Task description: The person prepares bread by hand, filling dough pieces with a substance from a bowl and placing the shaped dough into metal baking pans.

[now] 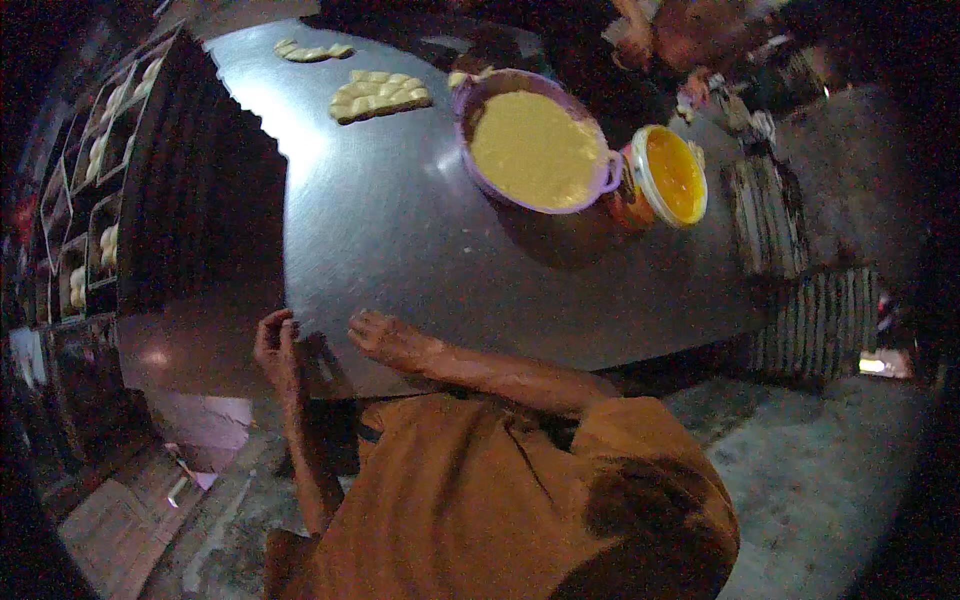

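My left hand (276,340) is at the near left edge of the metal table (500,300), its fingers loosely bent and apart, with nothing visible in them. To its right, low over the tabletop, my right hand (380,335) has its fingers curled together; whatever they may hold is hidden. Farther off on the table lies a cluster of pale dough pieces (380,95) set close together. A shorter curved row of dough pieces (312,50) lies behind it.
A lilac handled tub (612,172) of pale yellow mass stands at the far right, beside a bucket (640,180) with orange-yellow contents. Dough-filled rack shelves (100,180) rise at left. Stacked ridged metal trays (815,320) sit at right. Another person (690,40) is across the table.
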{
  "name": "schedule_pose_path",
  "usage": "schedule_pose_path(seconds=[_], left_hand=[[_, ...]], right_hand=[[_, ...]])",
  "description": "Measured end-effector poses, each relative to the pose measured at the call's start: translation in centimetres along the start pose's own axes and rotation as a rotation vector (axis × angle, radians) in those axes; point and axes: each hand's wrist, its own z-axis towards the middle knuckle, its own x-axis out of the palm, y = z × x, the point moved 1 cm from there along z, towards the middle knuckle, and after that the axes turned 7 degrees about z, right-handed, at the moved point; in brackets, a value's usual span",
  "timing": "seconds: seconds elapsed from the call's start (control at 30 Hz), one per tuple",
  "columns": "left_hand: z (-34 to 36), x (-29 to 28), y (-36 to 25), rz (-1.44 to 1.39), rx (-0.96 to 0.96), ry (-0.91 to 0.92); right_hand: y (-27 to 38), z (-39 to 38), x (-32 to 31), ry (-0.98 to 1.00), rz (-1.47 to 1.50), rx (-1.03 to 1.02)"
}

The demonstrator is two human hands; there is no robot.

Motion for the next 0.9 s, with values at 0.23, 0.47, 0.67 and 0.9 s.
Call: schedule_pose_path(seconds=[0.23, 0.47, 0.67, 0.9], left_hand=[[-6.5, 11.6, -10.7, 0.454, 0.555, 0.041], [-10.9, 20.1, -12.1, 0.518, 0.935, 0.466], [-13.0, 26.4, -10.8, 0.006, 0.434, 0.973], [-14.4, 29.8, -11.1, 0.041, 0.014, 1.102]], right_hand=[[-0.8, -4.8, -2.2, -0.511, 1.866, 0.551], [-1.0, -14.8, -4.1, -0.742, 2.684, 0.687], [-3.9, -24.5, -8.1, -1.05, 2.484, 0.677], [-17.6, -36.0, -24.6, -1.142, 1.49, 0.63]])
